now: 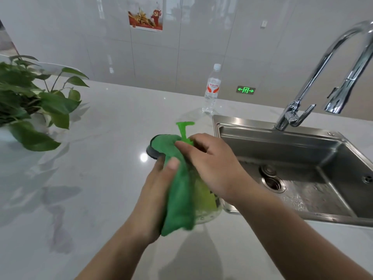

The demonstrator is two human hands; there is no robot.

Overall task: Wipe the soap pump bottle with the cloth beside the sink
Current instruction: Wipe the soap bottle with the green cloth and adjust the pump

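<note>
The soap pump bottle [207, 201] stands on the white counter just left of the sink, clear with yellow-green liquid and a green pump head [184, 128]. A green cloth [179, 190] is draped down its left side and hides most of the body. My left hand [159, 184] presses the cloth against the bottle, thumb on top of the fabric. My right hand [214, 164] grips the bottle at its neck, just under the pump.
A steel sink [302, 158] with a chrome tap [323, 77] lies right of the bottle. A dark round object [151, 152] peeks out behind the cloth. A water bottle [212, 89] stands by the wall. A leafy pot plant [30, 102] is at the far left.
</note>
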